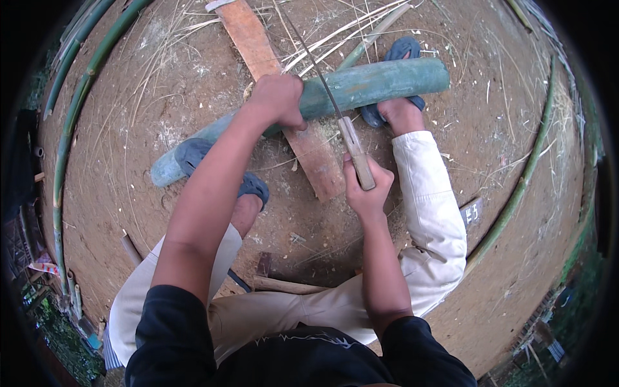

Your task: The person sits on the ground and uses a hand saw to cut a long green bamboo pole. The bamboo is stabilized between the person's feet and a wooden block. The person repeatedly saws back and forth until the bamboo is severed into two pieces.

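Observation:
A thick green bamboo pole (377, 84) lies slantwise across a reddish-brown wooden board (316, 164). My left hand (277, 100) is closed over the pole where it crosses the board. In my right hand (369, 187) is the wooden handle (356, 151) of a saw, gripped just on the near side of the pole. Its long thin blade (320, 77) shows nearly edge-on, so its teeth cannot be made out. The blade passes over the pole to the right of my left hand and runs on past the top edge.
My feet wear dark blue clogs (193, 153), one by each end of the pole. Pale split strips (329, 48) and chips lie on the dirt ground. Long green bamboo poles (80, 97) lie at the left, another bamboo (522, 184) at the right. A wooden stick (284, 285) lies near my lap.

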Demonstrator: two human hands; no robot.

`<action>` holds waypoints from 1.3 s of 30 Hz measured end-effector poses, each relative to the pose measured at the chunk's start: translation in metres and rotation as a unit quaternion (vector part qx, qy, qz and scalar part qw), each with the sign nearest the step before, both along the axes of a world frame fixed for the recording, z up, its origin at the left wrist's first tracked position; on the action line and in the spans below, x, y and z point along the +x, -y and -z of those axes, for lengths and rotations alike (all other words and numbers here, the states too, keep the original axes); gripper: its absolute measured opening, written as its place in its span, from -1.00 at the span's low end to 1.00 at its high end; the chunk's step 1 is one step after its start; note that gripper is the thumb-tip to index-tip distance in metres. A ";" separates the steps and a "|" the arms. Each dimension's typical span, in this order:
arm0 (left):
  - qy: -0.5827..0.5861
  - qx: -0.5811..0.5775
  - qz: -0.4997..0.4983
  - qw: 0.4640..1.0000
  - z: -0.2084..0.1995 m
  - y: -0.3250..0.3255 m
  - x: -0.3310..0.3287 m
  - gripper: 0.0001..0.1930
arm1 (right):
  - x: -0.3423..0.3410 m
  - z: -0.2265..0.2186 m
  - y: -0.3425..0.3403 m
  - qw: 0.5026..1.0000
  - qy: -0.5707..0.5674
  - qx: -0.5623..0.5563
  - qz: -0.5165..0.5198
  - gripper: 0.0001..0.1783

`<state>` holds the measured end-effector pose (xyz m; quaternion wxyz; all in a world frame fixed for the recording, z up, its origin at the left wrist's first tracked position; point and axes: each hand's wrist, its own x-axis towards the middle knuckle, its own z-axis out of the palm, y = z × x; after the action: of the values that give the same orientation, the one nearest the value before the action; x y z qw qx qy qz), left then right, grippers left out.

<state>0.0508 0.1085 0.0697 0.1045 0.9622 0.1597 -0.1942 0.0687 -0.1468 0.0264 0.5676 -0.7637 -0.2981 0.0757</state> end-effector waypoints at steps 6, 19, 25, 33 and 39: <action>0.060 0.085 0.005 0.995 0.015 0.005 -0.018 -0.15 | -0.024 -0.003 0.009 1.000 0.003 -0.002 0.015 -0.93; 0.137 -0.008 -0.399 0.907 0.031 0.003 -0.060 0.03 | -0.041 -0.026 0.053 0.996 -0.060 -0.060 0.026 -0.92; 0.157 -0.002 -0.455 0.876 0.044 -0.012 -0.059 -0.17 | -0.073 -0.047 0.103 0.990 -0.107 -0.086 0.038 -0.94; 0.137 0.022 -0.435 0.890 0.063 -0.005 -0.063 -0.45 | 0.008 -0.022 -0.018 0.990 -0.122 -0.066 -0.001 -0.95; 0.150 0.025 -0.441 0.885 0.051 -0.014 -0.062 -0.42 | -0.058 -0.028 0.069 0.994 -0.080 -0.072 0.009 -0.97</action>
<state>-0.0115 0.1226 0.0190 0.1780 0.8127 0.5544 0.0230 0.0107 -0.2156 0.0547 0.5338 -0.7969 -0.2383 0.1525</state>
